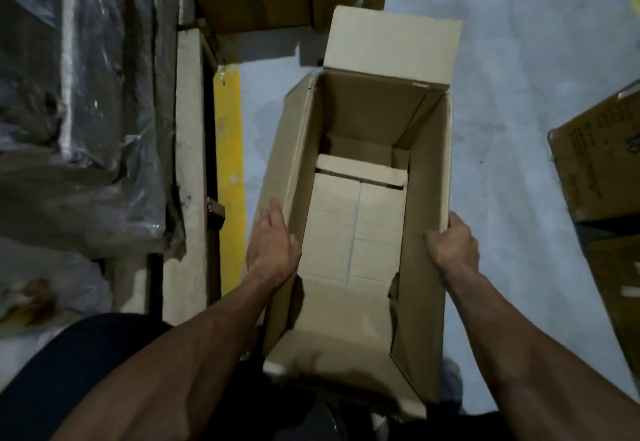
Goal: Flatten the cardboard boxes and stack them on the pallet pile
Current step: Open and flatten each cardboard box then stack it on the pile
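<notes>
The tall open brown cardboard box [360,198], long axis twelve-to-six, sits between the flat-pressing left hand [273,246] and the right hand [453,243] gripping its three o'clock wall.

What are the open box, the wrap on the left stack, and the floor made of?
Open box: brown corrugated cardboard, matte; creased fold lines and a torn corner show. Wrap: probably clear plastic film, glossy, wrinkled, with bright glare streaks. Floor: looks like smooth painted or sealed concrete, pale grey, with a yellow line.
</notes>
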{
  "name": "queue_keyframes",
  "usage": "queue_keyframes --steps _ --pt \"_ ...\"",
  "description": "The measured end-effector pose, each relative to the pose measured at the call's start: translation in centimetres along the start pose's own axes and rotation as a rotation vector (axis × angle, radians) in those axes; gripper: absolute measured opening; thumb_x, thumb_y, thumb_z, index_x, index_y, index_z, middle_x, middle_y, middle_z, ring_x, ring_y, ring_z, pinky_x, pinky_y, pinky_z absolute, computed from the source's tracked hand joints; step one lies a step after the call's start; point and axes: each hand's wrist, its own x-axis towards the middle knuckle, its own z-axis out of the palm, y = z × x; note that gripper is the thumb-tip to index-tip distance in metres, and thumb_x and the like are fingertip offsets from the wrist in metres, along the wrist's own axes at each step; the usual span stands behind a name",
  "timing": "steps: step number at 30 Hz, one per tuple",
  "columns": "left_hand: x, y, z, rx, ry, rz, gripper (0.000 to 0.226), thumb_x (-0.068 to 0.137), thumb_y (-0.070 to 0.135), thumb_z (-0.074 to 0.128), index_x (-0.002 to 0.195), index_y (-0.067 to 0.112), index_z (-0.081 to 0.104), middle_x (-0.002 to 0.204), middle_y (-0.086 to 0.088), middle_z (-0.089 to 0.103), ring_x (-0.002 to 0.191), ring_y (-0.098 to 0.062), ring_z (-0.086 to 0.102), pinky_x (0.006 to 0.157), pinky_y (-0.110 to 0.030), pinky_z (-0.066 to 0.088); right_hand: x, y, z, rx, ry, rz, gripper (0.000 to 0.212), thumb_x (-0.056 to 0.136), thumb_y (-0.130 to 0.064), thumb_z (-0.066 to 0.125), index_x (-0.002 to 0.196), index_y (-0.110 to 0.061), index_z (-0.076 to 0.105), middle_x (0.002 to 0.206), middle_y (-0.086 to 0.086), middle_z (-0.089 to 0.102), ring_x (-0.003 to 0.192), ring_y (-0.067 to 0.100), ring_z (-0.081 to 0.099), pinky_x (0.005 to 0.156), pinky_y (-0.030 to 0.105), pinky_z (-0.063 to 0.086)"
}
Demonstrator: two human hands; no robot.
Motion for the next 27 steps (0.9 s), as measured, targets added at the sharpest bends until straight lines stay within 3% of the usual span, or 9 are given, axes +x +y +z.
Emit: queue_keyframes --steps 3,5,11,18,27 --pt "-0.4 -0.4 0.3 -0.125 -0.004 -0.085 0.076 0.096 0.023 0.057 0.158 0.020 0.013 0.144 -0.014 0.051 0.125 -0.036 0.053 0.094 -0.039 0.045 -2.6 2.4 1.0 -0.026 -0.003 0.048 0.054 0.092 -0.024 0.061 0.144 -0.023 0.046 0.122 0.015 0.065 0.103 0.038 0.062 0.088 0.047 0.055" --pt "-0.3 -0.3 0.2 -0.147 -0.013 -0.150 0.069 0.095 0.025 0.060 0.156 0.022 0.026 0.133 -0.016 0.060 0.118 -0.039 0.056 0.093 -0.038 0.046 -3.6 3.3 1.3 -0.038 -0.009 0.065 0.059 0.092 -0.024 0.063 0.147 -0.023 0.042 0.126 0.015 0.063 0.106 0.038 0.062 0.088 0.047 0.055" --pt "-1.3 0.6 -0.2 -0.302 0.001 -0.130 0.039 0.092 0.011 0.059 0.131 0.013 0.057 0.118 -0.014 0.067 0.104 -0.035 0.062 0.082 -0.032 0.048 -4.6 3.5 0.2 -0.010 -0.049 0.021 0.047 0.094 -0.010 0.059 0.140 -0.010 0.051 0.126 0.017 0.063 0.111 0.038 0.061 0.092 0.041 0.051" --pt "-3.7 2.4 -4.0 -0.355 0.045 -0.059 0.032 0.088 0.005 0.059 0.120 0.010 0.063 0.109 -0.013 0.069 0.100 -0.036 0.064 0.085 -0.037 0.054 -7.3 2.9 -4.5 0.035 -0.026 -0.031 0.037 0.091 -0.010 0.060 0.127 -0.010 0.057 0.115 0.015 0.065 0.101 0.035 0.060 0.090 0.041 0.052" --pt "-7.9 5.6 -10.2 -0.304 0.151 0.091 0.029 0.088 0.018 0.066 0.115 0.010 0.060 0.107 -0.015 0.068 0.100 -0.038 0.063 0.087 -0.046 0.055 -12.9 2.3 -11.1 0.175 0.088 -0.119 0.035 0.089 -0.014 0.064 0.124 -0.012 0.058 0.111 0.012 0.063 0.101 0.036 0.061 0.090 0.049 0.055"
